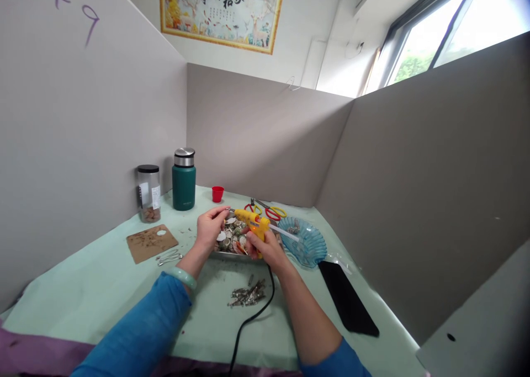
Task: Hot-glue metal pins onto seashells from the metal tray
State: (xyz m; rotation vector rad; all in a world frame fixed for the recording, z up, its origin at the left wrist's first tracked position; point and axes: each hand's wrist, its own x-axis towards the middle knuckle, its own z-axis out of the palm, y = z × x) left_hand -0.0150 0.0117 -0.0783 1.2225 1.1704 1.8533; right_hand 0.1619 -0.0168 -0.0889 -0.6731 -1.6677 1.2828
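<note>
My right hand is wrapped round the handle of a yellow glue gun, whose nozzle points left; a clear glue stick sticks out of its back. My left hand pinches something too small to make out, right at the nozzle tip. Beneath both hands lies a metal tray filled with shells and small pieces. Nearer to me, a pile of small metal clips rests on the light green cloth, beside the gun's black cord.
Behind and left stand a green bottle, a clear jar and a red cup. A brown board lies left. Scissors, a blue glass dish and a black flat object are on the right.
</note>
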